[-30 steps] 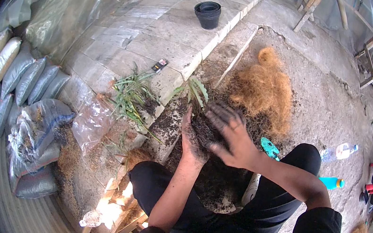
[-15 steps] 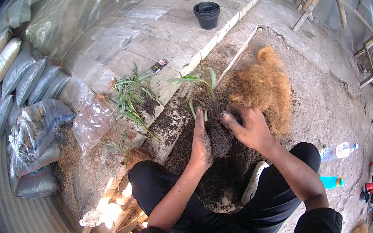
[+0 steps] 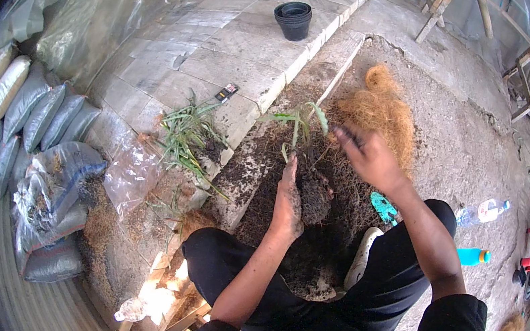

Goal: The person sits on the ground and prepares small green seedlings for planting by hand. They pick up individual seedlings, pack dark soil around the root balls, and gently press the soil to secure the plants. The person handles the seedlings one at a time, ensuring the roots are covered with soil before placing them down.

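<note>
A leafy plant with a dark, soil-covered root ball stands upright over the dirt between my legs. My left hand is wrapped against the left side of that root ball, fingers pointing up along it. Raised off the roots, my right hand is beside the plant's leaves, in front of a heap of brown coconut fibre. Its soil-blackened fingers are curled together, and what they hold, if anything, is too small to make out. A teal perforated object lies on the soil below it.
Loose uprooted plants lie left, near a small dark device. Nested black pots stand farther off. Filled sacks are stacked at far left. A clear bottle and a teal bottle lie right of my knee.
My right hand has left the root ball and moved up and right, exposing the teal object. The plant's leaves have shifted slightly right; my left hand stays on the roots.
</note>
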Demonstrator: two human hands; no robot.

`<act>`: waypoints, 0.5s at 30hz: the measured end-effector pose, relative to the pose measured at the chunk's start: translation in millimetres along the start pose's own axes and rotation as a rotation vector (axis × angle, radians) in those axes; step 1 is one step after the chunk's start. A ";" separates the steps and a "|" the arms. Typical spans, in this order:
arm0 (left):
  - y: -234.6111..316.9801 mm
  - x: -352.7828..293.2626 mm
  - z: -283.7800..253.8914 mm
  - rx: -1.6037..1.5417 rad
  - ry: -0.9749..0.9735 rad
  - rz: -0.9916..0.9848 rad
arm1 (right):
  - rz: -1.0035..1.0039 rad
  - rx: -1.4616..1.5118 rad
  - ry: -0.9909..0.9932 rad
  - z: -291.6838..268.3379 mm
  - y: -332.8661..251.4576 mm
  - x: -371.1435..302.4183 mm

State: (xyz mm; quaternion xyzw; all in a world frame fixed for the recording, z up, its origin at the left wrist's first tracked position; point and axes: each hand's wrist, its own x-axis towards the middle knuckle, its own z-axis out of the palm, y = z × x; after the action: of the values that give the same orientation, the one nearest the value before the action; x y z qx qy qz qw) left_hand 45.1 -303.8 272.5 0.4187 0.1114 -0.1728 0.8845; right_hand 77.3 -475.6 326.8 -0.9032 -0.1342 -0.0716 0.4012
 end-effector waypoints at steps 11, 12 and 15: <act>9.8 7.9 -8.5 -0.187 0.052 -0.014 | -0.217 -0.611 0.441 -0.7 51.8 10.0; 11.1 9.1 -10.0 -0.193 0.069 -0.003 | -0.144 -0.481 0.323 -0.9 40.6 9.3; 10.1 8.3 -14.2 -0.244 0.029 0.057 | 0.039 -0.180 -0.132 -6.5 -1.6 -8.2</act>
State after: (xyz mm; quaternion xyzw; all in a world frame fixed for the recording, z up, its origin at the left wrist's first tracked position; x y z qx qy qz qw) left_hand 56.0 -288.6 267.9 0.3135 0.1324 -0.1267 0.9317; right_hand 68.9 -480.9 330.3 -0.9408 -0.1357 -0.0159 0.3101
